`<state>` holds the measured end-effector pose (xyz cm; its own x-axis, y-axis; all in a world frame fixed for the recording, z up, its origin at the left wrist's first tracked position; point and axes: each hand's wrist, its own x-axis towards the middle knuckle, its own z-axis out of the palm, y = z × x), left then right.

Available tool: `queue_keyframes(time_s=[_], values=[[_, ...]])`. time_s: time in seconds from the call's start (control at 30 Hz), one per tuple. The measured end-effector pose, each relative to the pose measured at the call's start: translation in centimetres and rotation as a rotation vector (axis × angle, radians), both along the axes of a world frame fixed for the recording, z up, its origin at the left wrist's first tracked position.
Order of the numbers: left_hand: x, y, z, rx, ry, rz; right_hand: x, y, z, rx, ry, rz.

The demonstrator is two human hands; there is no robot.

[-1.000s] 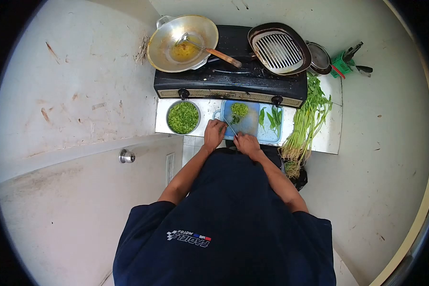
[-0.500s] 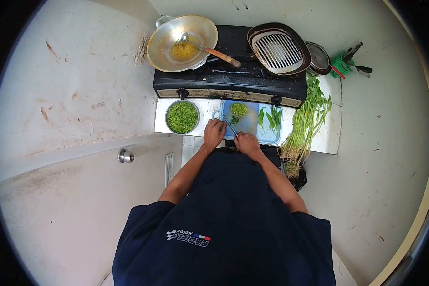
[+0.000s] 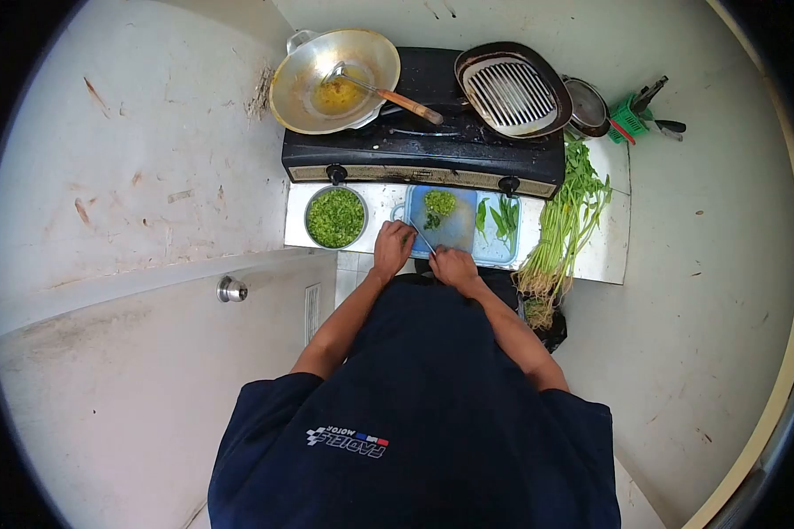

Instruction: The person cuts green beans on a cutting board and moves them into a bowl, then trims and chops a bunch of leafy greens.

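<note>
My right hand (image 3: 454, 267) is closed round the handle of a knife (image 3: 423, 238), its blade slanting up and left over the blue cutting board (image 3: 458, 236). Curled at the board's left edge, my left hand (image 3: 394, 248) has its fingertips beside the blade; whatever they hold is too hidden to name. Beyond the blade lie a small heap of light green chopped vegetable (image 3: 439, 204) and some darker green bits (image 3: 432, 220). Long green chilies or pods (image 3: 506, 218) rest on the light blue tray (image 3: 500, 257) under the board's right side.
Left of the board stands a round bowl of chopped greens (image 3: 336, 219). Behind is a black stove (image 3: 423, 159) with a wok (image 3: 291, 93), a wooden-handled ladle (image 3: 408, 104) and a grill pan (image 3: 512, 95). A bunch of leafy stalks (image 3: 560, 238) hangs over the counter's front edge at right.
The knife blade has shifted slightly down and left beside my left fingertips. Both hands stay almost in place, and the whole view has moved a little.
</note>
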<state>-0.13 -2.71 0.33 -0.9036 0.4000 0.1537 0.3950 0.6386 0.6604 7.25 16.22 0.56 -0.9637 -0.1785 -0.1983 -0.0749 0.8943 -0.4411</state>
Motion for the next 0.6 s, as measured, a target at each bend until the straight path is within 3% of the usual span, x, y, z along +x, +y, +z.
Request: queue_keyframes(time_s=[0.6], values=[[0.5,0.0,0.5,0.047,-0.011,0.055,0.4,0.7,0.1,0.016,-0.036,-0.049]])
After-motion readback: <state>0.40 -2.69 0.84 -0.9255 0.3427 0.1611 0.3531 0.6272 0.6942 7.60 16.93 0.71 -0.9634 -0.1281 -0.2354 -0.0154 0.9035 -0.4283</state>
